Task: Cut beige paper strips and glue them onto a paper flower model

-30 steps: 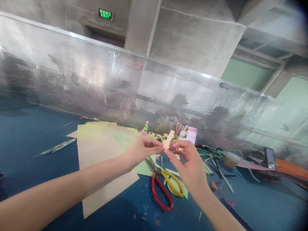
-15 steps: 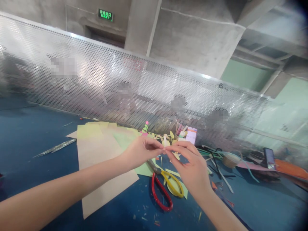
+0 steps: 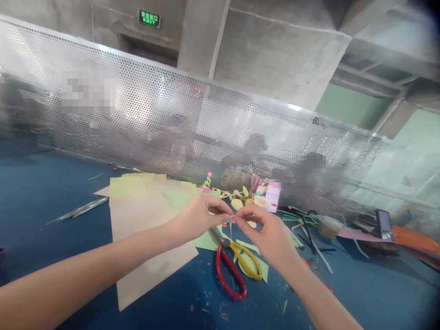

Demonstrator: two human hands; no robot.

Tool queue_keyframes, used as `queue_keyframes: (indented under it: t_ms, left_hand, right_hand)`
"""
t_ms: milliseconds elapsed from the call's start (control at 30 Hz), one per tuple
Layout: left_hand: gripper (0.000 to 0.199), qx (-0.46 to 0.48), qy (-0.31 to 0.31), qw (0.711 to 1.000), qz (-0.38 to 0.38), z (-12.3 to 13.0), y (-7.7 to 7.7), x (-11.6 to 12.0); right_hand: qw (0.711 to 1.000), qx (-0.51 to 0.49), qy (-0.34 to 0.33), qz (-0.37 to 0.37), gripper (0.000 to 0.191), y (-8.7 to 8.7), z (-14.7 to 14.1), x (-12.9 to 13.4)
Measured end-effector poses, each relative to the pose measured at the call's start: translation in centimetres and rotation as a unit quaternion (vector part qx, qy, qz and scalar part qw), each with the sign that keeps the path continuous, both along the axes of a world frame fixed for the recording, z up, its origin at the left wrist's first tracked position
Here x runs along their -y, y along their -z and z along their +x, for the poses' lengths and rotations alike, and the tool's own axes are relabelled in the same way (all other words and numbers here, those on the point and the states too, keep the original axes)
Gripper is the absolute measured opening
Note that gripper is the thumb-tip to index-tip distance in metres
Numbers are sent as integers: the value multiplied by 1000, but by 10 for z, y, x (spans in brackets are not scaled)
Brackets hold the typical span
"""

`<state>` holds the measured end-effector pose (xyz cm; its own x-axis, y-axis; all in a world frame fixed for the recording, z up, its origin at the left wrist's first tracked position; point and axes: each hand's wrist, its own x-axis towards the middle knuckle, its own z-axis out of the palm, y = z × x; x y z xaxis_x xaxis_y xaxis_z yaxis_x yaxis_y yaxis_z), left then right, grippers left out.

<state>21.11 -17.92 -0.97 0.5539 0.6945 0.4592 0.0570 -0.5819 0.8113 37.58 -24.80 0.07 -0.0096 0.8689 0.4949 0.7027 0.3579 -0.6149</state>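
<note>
My left hand (image 3: 202,215) and my right hand (image 3: 263,227) meet fingertip to fingertip above the table, both in a pinch. Whatever lies between the fingertips is too small to make out. Just below them rest scissors (image 3: 235,270) with one red and one yellow handle, their blades partly behind my left hand. Under the scissors is a piece of light green paper (image 3: 264,270). Left of the hands, large pale sheets of paper (image 3: 137,238) lie overlapping. Behind the fingertips are yellow paper leaves (image 3: 236,204) and a small green-and-pink paper tree (image 3: 207,182).
A perforated metal screen (image 3: 144,110) bounds the far side of the blue table (image 3: 165,302), with people behind it. A phone (image 3: 273,196) leans at the back. Thin metal sticks (image 3: 79,210) lie left; strips, a basket (image 3: 330,226) and another phone (image 3: 384,223) are right.
My right hand's fingers have curled in, and the hand has shifted slightly down and left. A white tip seen above the fingertips is no longer visible. My left hand stays nearly still.
</note>
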Motion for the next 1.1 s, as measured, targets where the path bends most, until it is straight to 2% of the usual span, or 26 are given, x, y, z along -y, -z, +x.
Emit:
queue_keyframes:
  t_ms: [167,333,633,933,1100]
  left_hand:
    - [16,42,38,998,-42,0,2,-9]
    - [20,66,99,986,-115,-2,2,-14]
    - [14,45,134,967,-210,-6,-4,-8]
    - [22,20,137,964,-227,-6,2,-13]
    - [19,29,133,958,-253,-7,3,-15]
  right_hand:
    - [990,-101,-45,-90,18,0,0,-1]
    - [981,-159,-44,-103,21,2,-4,-3]
    - [962,-237,-71,-116,24,3,-5,-3]
    - [972,-207,-59,-95,25,4,-6,-3]
    - [979,-175,-70,-78,17,6,-4,-5]
